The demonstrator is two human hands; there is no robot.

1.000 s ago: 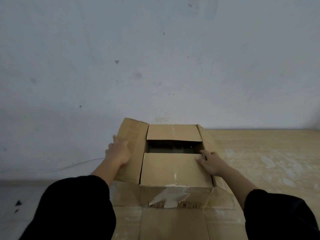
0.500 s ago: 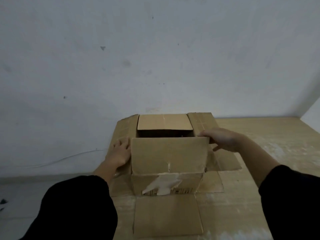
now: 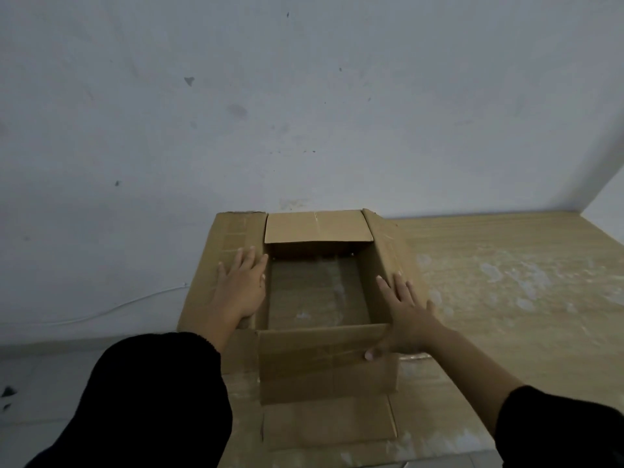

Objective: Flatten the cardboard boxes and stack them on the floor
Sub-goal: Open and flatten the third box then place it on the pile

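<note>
The left hand (image 3: 241, 292) lies flat, fingers spread and straight, palm pressed on the left flap (image 3: 216, 265) of the cardboard box (image 3: 324, 363), gripping nothing. The right hand (image 3: 405, 315) is likewise opened wide: its fingers rest on the right flap (image 3: 388, 241) and the box's right wall, while the thumb touches the upper edge of the near wall. Neither hand closes around the cardboard. Both arms wear black sleeves (image 3: 152, 400). The box stands open, its bottom showing, far flap (image 3: 317, 228) folded inward, on a pale wooden surface (image 3: 506, 282) streaked with whitish marks. It sits against a scuffed grey-white wall (image 3: 304, 96), a thin white cable (image 3: 101, 312) running along the left
</note>
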